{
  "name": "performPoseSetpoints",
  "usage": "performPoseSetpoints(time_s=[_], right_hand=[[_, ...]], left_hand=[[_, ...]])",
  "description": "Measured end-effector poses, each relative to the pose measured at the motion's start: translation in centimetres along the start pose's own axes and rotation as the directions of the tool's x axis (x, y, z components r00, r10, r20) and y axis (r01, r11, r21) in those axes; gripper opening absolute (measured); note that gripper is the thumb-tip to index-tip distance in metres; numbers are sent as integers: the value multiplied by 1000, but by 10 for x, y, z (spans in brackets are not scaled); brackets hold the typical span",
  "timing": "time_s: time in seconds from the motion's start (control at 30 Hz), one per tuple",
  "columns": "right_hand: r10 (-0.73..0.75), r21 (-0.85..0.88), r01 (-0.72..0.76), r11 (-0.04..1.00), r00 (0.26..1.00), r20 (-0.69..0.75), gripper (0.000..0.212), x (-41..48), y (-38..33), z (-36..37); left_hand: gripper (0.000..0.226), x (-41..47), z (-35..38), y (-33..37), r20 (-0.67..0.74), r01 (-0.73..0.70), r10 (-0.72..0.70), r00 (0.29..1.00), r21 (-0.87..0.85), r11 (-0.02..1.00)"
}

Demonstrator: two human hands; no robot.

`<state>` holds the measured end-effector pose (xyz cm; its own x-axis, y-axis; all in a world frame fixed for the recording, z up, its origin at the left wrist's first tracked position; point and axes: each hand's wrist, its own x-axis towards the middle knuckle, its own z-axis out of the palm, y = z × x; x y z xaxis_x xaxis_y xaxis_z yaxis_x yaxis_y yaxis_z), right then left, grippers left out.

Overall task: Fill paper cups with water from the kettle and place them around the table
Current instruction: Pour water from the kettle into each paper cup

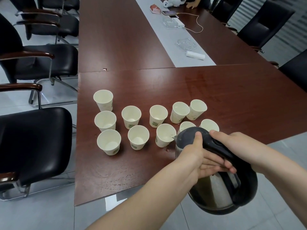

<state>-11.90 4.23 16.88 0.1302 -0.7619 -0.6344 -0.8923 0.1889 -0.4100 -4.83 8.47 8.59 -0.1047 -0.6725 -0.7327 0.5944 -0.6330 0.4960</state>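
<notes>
Several white paper cups stand in rows on the dark red table. A steel kettle with a black lid and handle is tilted over, its spout at the rim of one front-row cup, and water runs into that cup. My right hand grips the black handle from above. My left hand holds the kettle's side, thumb pressed on the lid. Two cups sit partly hidden behind the kettle. A small puddle lies by the cup being filled.
Black office chairs line the left side, more stand at the right. Farther up the table lie glass ashtrays, a white roll, phones with a cable, and another person's hand.
</notes>
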Motion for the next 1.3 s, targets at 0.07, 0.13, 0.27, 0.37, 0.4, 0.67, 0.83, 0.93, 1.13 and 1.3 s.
performPoseSetpoints(time_s=[0.07,0.13,0.27,0.37,0.4,0.67,0.83,0.93,1.13,1.3], right_hand=[[-4,0,4,1000,1000,0,57,0,0,0],[-5,4,5,1000,1000,0,58,-1,0,0],[-5,5,5,1000,1000,-1,59,-1,0,0],[-9,0,9,1000,1000,-2,59,-2,0,0],[-11,-1,11,1000,1000,-2,60,-3,1,0],[-22,-14,22,1000,1000,0,64,-4,-1,-2],[-20,-15,20,1000,1000,1,63,-3,-1,-3],[-20,-10,20,1000,1000,2,63,-2,0,-2],[-15,-12,15,1000,1000,-2,62,2,2,-2],[-17,-4,17,1000,1000,7,64,6,4,-1]], left_hand=[[87,0,0,-1,0,-2,2,1000,3,1000],[87,0,1,-1,-3,-7,7,1000,7,1000],[87,0,0,-1,-16,-1,1,1000,4,1000],[87,0,1,-2,-19,-9,9,1000,5,1000],[87,-1,2,-3,-19,-12,12,1000,3,1000],[87,-3,3,0,-20,-16,16,1000,4,1000],[87,-2,4,0,-22,-13,13,1000,0,1000],[87,-1,4,0,-30,-10,10,1000,-1,1000],[87,2,3,-1,-30,-7,7,1000,-1,1000],[88,5,2,-1,-32,3,-3,999,6,1000]])
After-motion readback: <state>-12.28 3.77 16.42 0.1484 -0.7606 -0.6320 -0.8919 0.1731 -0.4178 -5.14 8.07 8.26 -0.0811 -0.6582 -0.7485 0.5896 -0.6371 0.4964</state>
